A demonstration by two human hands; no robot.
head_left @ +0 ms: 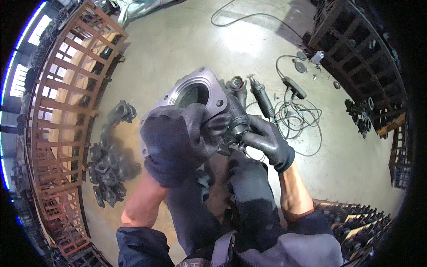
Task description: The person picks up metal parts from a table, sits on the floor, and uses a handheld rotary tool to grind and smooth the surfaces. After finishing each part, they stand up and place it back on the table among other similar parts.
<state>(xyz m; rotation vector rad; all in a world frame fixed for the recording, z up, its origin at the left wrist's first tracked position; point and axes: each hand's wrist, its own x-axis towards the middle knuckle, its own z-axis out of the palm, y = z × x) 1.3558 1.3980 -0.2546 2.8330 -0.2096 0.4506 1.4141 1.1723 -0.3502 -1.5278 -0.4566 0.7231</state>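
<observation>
A dark grey metal casting (pixel 215 91) with a machined square flange and a round bore is held up in front of me. My left hand (pixel 171 140), in a black glove, is closed around its near left side and covers part of the flange. My right hand (pixel 269 140), also gloved, is closed at the casting's small round side port on the right, thumb and fingers gripping there. Whether these fingers also hold something small, I cannot tell. The bore faces up, and the casting is tilted.
Beyond the casting lie a dark handheld power tool (pixel 262 99) and a second tool (pixel 238 84), with coiled black cable (pixel 296 118) beside them. Several castings (pixel 109 167) are heaped on the floor at left. Brown metal crates (pixel 62 120) stand left; a dark crate (pixel 356 44) stands far right.
</observation>
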